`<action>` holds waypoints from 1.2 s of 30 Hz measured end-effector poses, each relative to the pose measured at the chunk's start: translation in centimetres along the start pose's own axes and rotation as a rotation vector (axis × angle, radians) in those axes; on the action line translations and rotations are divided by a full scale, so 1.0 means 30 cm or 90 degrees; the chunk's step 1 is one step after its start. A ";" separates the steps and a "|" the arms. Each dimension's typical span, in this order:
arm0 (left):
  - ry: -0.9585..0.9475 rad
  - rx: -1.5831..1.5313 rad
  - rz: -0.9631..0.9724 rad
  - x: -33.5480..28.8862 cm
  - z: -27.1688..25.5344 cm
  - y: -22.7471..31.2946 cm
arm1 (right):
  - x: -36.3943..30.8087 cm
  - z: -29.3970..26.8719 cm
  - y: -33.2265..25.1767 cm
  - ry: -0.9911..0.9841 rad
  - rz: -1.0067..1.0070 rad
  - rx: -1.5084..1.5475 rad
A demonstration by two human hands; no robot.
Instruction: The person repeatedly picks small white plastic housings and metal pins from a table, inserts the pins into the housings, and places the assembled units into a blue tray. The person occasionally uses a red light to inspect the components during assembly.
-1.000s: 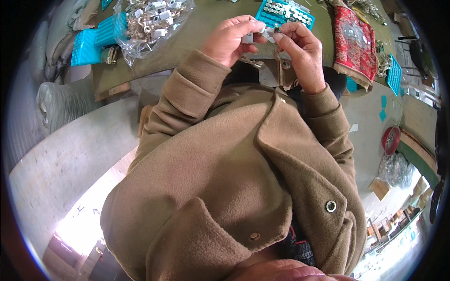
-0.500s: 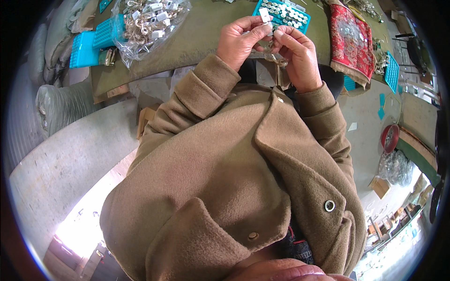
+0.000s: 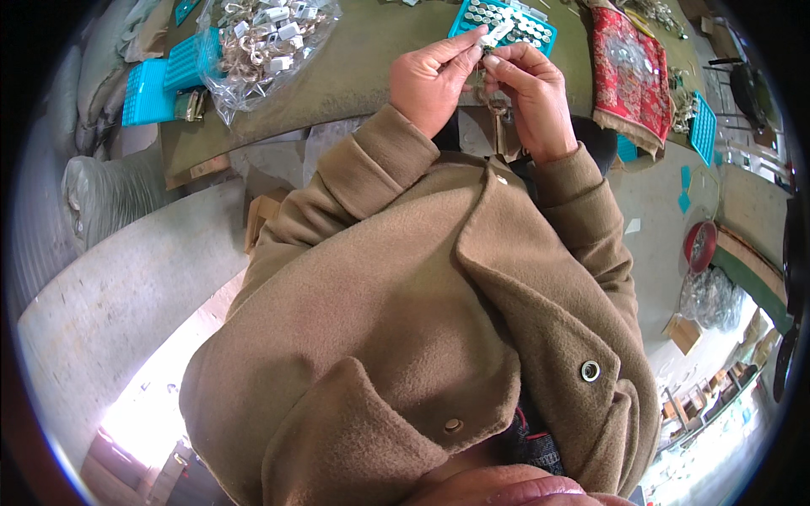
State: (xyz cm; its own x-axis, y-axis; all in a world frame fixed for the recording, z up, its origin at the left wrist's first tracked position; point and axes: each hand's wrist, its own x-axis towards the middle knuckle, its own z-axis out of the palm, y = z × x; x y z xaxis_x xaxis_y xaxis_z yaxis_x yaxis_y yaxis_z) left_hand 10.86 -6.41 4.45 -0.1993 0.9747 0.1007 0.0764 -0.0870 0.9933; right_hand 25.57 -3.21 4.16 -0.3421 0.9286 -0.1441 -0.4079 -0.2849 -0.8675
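Note:
Over the table's near edge, my left hand pinches a small white piece between thumb and index finger. The white piece tilts up to the right, in front of a blue tray. My right hand is closed at the fingertips on the thin brownish cord that hangs from the piece between my hands. Exactly where the cord joins the piece is hidden by my fingers. Small round silvery pieces stand in rows in the tray just beyond my hands.
A clear plastic bag of similar corded white pieces lies at the left, beside stacked blue trays. To the right, a red patterned cloth hangs over the edge of the green table. A red bowl sits lower right.
The white piece has swung from upright to leaning right. My left hand has turned, its index finger straighter, and my right fingertips have drawn slightly left along the cord.

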 end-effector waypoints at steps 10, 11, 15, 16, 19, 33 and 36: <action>-0.080 -0.039 -0.017 0.014 -0.012 -0.007 | -0.006 0.000 0.010 0.026 -0.071 -0.125; -0.091 -0.079 -0.052 0.020 -0.016 -0.006 | -0.008 0.000 0.008 0.025 -0.067 -0.163; -0.070 -0.128 -0.083 0.032 -0.022 -0.009 | -0.016 0.010 -0.005 0.004 -0.052 -0.244; -0.064 -0.136 -0.098 0.033 -0.027 -0.009 | -0.019 0.011 -0.012 0.005 -0.034 -0.253; -0.045 -0.140 -0.138 0.033 -0.045 -0.005 | -0.035 0.002 -0.036 -0.059 -0.012 -0.189; -0.098 -0.607 -0.501 0.062 -0.099 0.051 | 0.002 -0.021 0.013 -0.056 -0.054 0.075; -0.075 -0.650 -0.555 0.060 -0.099 0.042 | -0.001 -0.013 0.015 -0.026 -0.071 0.034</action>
State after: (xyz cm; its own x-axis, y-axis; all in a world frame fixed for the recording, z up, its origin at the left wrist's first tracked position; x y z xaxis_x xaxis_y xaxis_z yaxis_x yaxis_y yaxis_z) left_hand 7.69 -5.38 6.04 0.2787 0.7979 -0.5345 -0.7975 0.5024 0.3341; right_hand 25.73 -3.27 3.59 -0.3265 0.9448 -0.0276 -0.4888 -0.1938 -0.8506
